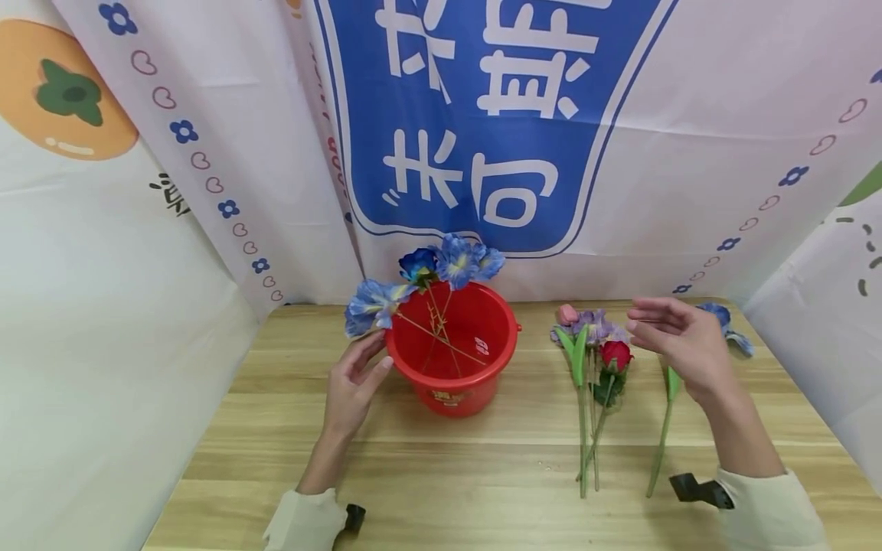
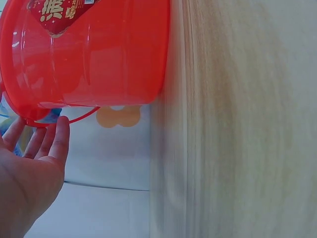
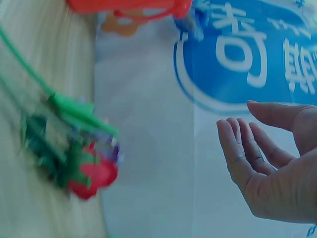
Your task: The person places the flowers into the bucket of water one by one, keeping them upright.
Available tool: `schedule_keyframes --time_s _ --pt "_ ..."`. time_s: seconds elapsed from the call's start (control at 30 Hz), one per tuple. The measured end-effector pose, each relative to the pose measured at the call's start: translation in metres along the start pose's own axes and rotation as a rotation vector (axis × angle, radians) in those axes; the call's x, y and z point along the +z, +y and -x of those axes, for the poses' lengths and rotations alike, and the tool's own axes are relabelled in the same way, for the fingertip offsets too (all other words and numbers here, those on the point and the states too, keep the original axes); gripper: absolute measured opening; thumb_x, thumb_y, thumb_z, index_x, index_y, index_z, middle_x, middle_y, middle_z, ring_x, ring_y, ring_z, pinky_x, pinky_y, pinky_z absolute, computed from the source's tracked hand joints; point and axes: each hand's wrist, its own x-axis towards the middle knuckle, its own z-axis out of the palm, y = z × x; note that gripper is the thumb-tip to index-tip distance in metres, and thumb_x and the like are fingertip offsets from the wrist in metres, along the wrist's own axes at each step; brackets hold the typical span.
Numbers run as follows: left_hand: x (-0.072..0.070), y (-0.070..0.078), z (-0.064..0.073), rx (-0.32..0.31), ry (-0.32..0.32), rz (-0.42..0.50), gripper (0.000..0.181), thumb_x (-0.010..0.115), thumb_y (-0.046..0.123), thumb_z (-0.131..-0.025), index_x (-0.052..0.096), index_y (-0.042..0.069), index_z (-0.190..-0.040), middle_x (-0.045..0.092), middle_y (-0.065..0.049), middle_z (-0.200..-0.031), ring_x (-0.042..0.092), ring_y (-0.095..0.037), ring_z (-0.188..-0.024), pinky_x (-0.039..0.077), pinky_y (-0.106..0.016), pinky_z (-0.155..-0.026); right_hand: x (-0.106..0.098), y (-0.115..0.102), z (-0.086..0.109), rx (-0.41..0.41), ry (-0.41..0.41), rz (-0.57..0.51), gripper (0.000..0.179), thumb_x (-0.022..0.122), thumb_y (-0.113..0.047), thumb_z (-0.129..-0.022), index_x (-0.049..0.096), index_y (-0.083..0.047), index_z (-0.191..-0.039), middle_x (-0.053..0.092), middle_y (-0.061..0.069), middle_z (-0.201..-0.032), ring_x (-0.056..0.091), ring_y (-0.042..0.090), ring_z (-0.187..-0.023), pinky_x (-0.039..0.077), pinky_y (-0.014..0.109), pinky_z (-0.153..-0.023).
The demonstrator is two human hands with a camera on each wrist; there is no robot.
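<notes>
A red bucket (image 1: pixel 451 337) stands on the table with several blue artificial flowers in it, their heads leaning over its far and left rim. My left hand (image 1: pixel 354 383) is at the left side of the bucket, its fingertips (image 2: pixel 60 136) right at the rim and the thin red handle. Over the right part of the table hovers my right hand (image 1: pixel 678 344), holding nothing, fingers loosely bent and thumb apart. Nearest to it lie a red rose (image 1: pixel 615 356), a purple flower (image 1: pixel 598 325) and a pink tulip (image 1: pixel 568 314). A blue flower (image 1: pixel 717 314) is partly hidden behind that hand.
The wooden table (image 1: pixel 524 490) meets a white printed cloth (image 1: pixel 641 191) with a blue panel at its back edge. A separate green stem (image 1: pixel 663 444) lies to the right of the crossed stems. White cloth also hangs at the left and right sides.
</notes>
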Motion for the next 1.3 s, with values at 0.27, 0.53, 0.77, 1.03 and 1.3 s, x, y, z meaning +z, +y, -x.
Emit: schedule_keyframes --time_s 0.27,0.53,0.77,1.03,1.3 --pt "-0.001 0.0 0.002 -0.008 0.011 -0.001 0.047 0.069 -0.009 -0.097 0.06 -0.009 -0.144 0.06 -0.027 -0.147 0.067 -0.003 -0.127 0.06 -0.023 -0.102 -0.04 0.029 0.009 0.076 0.032 -0.167 0.028 0.075 -0.002 -0.099 0.071 -0.024 -0.117 0.077 -0.013 -0.101 0.077 0.001 -0.089 0.066 0.02 -0.077" --pt "-0.002 0.0 0.002 -0.013 0.011 0.009 0.047 0.068 -0.009 -0.097 0.06 -0.009 -0.143 0.059 -0.028 -0.148 0.067 -0.004 -0.127 0.059 -0.023 -0.102 -0.049 0.05 0.015 0.204 0.008 -0.186 0.027 0.077 -0.006 -0.099 0.073 -0.028 -0.113 0.077 -0.013 -0.103 0.078 0.004 -0.091 0.067 0.024 -0.08" --pt "-0.002 0.0 0.001 -0.014 0.004 -0.003 0.047 0.069 -0.007 -0.098 0.06 -0.008 -0.144 0.06 -0.026 -0.149 0.067 -0.004 -0.128 0.06 -0.023 -0.102 -0.033 0.065 0.021 0.264 -0.055 -0.058 0.033 0.077 -0.013 -0.1 0.067 -0.011 -0.132 0.076 -0.019 -0.104 0.078 0.004 -0.095 0.067 0.029 -0.088" --pt "-0.002 -0.001 0.0 -0.003 -0.003 0.001 0.047 0.068 -0.007 -0.098 0.06 -0.007 -0.144 0.06 -0.026 -0.148 0.068 -0.006 -0.128 0.06 -0.024 -0.101 -0.008 0.083 0.026 0.348 -0.127 0.062 0.07 0.075 -0.015 -0.102 0.04 0.016 -0.154 0.077 -0.007 -0.111 0.079 0.009 -0.098 0.066 0.031 -0.091" --pt "-0.002 -0.002 -0.001 0.004 -0.004 0.005 0.047 0.069 -0.008 -0.097 0.06 -0.008 -0.144 0.061 -0.024 -0.146 0.068 -0.008 -0.127 0.06 -0.024 -0.101 0.003 0.093 0.027 0.396 -0.154 0.119 0.066 0.074 -0.014 -0.102 0.044 0.016 -0.152 0.078 0.015 -0.123 0.079 0.013 -0.098 0.067 0.033 -0.089"
